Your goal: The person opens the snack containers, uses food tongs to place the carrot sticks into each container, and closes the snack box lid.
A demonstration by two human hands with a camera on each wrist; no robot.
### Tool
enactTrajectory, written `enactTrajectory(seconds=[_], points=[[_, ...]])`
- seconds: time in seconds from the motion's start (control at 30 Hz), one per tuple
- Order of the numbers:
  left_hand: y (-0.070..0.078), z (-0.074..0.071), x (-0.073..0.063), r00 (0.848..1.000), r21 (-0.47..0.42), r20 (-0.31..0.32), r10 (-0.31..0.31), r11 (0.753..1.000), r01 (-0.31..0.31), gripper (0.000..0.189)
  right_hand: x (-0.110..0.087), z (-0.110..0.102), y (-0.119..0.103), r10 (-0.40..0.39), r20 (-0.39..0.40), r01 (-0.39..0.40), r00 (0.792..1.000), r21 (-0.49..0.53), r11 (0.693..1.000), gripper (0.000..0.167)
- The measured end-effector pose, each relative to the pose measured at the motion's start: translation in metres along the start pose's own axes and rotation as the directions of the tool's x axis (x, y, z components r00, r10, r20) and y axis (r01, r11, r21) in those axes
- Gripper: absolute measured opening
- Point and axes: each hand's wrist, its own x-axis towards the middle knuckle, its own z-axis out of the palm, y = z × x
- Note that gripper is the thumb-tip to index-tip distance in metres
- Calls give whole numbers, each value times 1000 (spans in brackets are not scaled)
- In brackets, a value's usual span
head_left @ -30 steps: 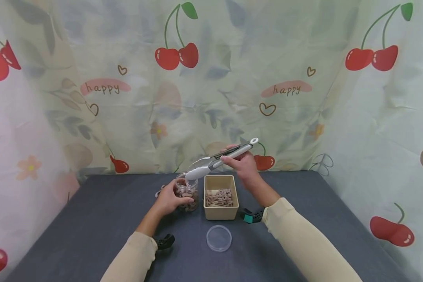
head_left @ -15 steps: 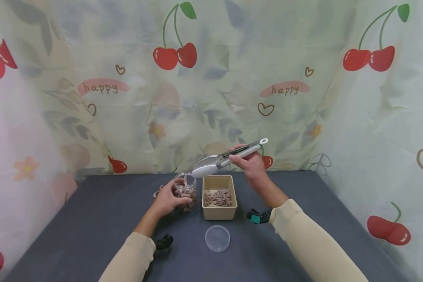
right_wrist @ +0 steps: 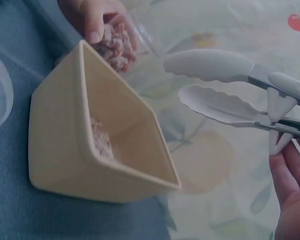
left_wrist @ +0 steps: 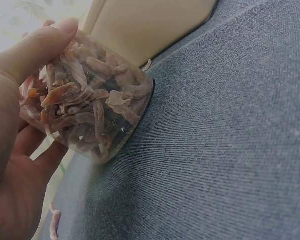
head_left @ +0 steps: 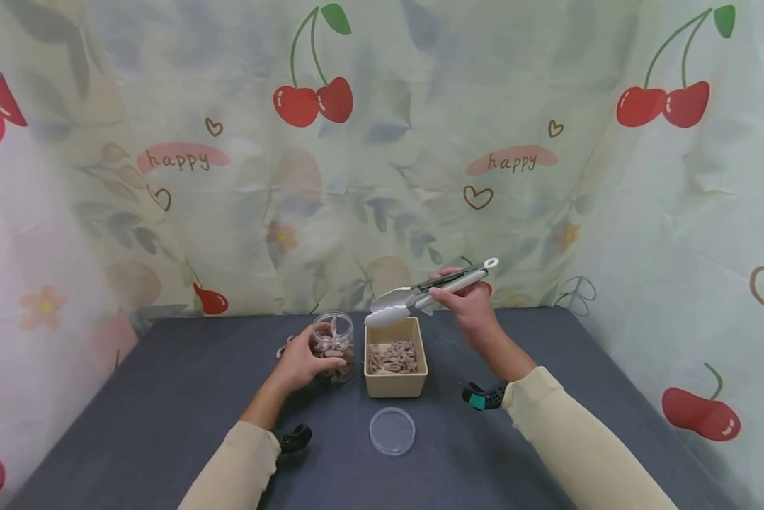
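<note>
My left hand (head_left: 300, 363) grips a clear jar (head_left: 343, 360) of brownish, wrinkled strips that look like dried food; the jar stands on the table. In the left wrist view the thumb lies across the jar's side, with the strips (left_wrist: 85, 95) packed behind the clear wall. My right hand (head_left: 474, 312) holds white-headed tongs (head_left: 391, 312) over the back of a beige box (head_left: 396, 386). The two tong heads (right_wrist: 210, 65) stand apart in the right wrist view, with nothing between them. More of the same strips (head_left: 394, 358) lie in the box.
A round clear lid (head_left: 391, 431) lies flat in front of the box. One or more loose strips (left_wrist: 55, 222) lie on the dark table cloth (head_left: 184, 397) beyond the left hand. A cherry-printed curtain (head_left: 382, 156) hangs behind and at both sides.
My right hand has drawn the tongs rightward, from the jar's mouth to over the box. The left hand stays on the jar. The head view has shifted slightly.
</note>
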Motion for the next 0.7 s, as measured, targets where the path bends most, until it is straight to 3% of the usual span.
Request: enactTrajectory(seconds=[0.37,0.7], points=[[1,-1,-1,1000,3,4,5,1000,-5,76,-6,-21,9,46,38,-41,998,-119,992,43],[2,-1,-1,1000,0,14,0,1000,0,75,-9,-25,12,95,156,-57,983,-232,971,52]])
